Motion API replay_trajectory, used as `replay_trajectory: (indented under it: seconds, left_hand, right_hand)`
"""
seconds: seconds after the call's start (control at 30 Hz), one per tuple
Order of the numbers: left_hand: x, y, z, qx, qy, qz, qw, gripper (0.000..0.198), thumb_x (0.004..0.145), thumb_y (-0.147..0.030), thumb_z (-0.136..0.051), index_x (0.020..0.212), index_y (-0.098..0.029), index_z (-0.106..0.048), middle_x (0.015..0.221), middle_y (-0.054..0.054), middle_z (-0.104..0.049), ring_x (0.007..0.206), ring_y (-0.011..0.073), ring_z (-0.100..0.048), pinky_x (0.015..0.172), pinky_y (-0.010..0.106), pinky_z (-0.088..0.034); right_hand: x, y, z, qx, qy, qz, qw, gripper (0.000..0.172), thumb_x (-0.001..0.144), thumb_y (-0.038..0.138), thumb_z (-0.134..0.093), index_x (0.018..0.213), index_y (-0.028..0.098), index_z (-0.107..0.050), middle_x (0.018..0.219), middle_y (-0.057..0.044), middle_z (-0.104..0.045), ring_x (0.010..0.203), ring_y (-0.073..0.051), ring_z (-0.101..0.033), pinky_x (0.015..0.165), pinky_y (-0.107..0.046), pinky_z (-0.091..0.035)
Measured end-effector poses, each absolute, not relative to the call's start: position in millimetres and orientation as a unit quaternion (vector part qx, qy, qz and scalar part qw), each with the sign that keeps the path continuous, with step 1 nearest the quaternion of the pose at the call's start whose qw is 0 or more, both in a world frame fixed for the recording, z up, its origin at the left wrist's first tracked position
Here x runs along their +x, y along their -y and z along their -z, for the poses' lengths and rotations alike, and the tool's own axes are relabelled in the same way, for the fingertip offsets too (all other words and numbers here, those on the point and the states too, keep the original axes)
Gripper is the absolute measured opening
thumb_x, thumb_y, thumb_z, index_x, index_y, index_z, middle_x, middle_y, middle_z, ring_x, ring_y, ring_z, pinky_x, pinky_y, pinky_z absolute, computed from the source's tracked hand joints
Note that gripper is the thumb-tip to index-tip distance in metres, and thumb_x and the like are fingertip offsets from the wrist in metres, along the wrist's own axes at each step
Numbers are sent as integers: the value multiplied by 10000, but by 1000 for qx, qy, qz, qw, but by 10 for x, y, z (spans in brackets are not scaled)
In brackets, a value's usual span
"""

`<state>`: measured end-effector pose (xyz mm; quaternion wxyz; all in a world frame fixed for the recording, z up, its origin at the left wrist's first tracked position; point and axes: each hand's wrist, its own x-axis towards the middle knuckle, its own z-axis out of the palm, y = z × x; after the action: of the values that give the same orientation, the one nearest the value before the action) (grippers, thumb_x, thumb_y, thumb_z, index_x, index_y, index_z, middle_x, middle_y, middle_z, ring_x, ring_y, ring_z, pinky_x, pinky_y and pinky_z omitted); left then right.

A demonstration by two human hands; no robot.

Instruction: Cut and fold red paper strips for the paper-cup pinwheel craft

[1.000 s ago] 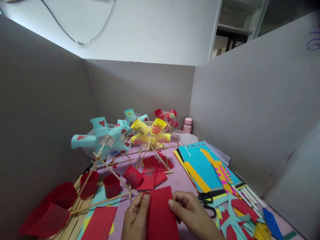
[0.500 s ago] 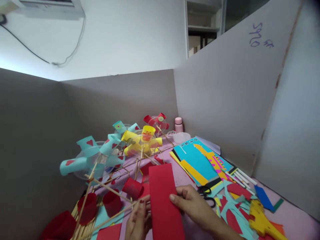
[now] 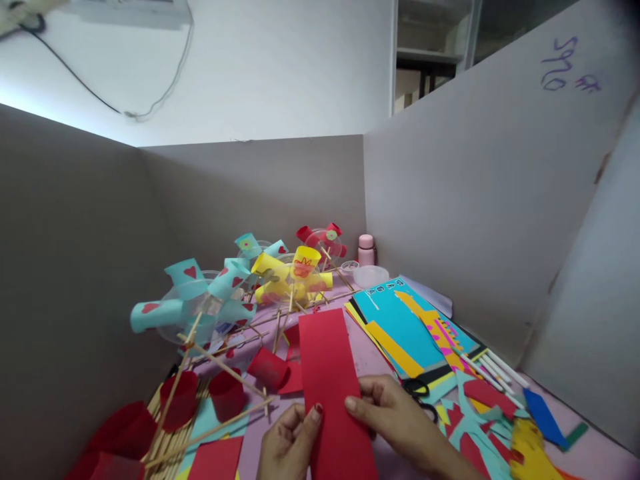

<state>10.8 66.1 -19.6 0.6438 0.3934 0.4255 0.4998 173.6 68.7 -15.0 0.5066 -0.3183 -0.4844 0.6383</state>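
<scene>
A long red paper strip [image 3: 330, 373] stands up from the pink table, gripped at its lower part by both hands. My left hand [image 3: 290, 443] pinches its left edge with the thumb on top. On the right edge, my right hand [image 3: 395, 417] pinches it with thumb and fingers. Just beyond the strip lie red paper rolls [image 3: 267, 369] and flat red pieces.
Paper windmills on sticks in cyan [image 3: 200, 300], yellow [image 3: 293, 277] and red [image 3: 323, 240] lie at the back. Bamboo skewers [image 3: 170, 433] and red cups [image 3: 180, 397] sit left. Coloured paper sheets [image 3: 410, 327], black scissors [image 3: 417, 390], white sticks [image 3: 497, 373], paper scraps [image 3: 480, 417] and a pink bottle [image 3: 367, 250] are right. Grey partition walls surround the table.
The red strip has been raised from lying low in the hands to standing taller. My left thumb has shifted onto its front edge. The view has swung slightly.
</scene>
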Motion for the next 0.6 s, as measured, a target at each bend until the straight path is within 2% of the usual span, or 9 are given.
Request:
replay_trajectory:
  seconds: [0.17,0.3,0.4,0.53,0.6]
  left_hand:
    - [84,-632,137,373,-475,-498,623,452,610,-606,-690,677,-162,-636,532,-24,-580,487,111,-509,493,213,-386]
    - [102,-616,106,404,-471,-479,621,441,549,-571,-747,628,-163,-602,514,-33,-561,490,112,-499,492,214,-370]
    - [121,-625,141,439,-467,-458,616,423,530,-517,-781,621,-154,-583,509,-26,-567,459,93,-452,472,207,-313]
    - [130,-636,183,455,-476,-451,603,464,515,-531,-780,489,-176,-482,413,-75,-423,416,65,-326,450,209,-225]
    - [131,-637,183,459,-479,-447,601,462,529,-533,-770,479,-180,-476,415,-77,-411,423,67,-309,456,215,-216]
  right_hand:
    - [1777,-700,179,-333,468,-627,526,417,649,517,-732,747,114,-694,555,0,-616,512,-114,-527,519,-224,-379]
    - [1810,-706,167,-333,464,-629,527,407,667,509,-723,771,116,-697,565,-14,-647,522,-136,-564,535,-244,-405]
    - [1811,-700,132,-328,452,-638,531,392,657,499,-735,757,123,-687,555,-9,-645,506,-147,-571,557,-277,-437]
    - [1820,-696,120,-347,458,-625,529,381,624,493,-758,674,131,-649,526,7,-613,505,-146,-557,551,-277,-439]
    - [1830,-703,140,-378,467,-602,527,409,616,521,-749,639,131,-629,517,15,-591,499,-132,-530,519,-250,-405]
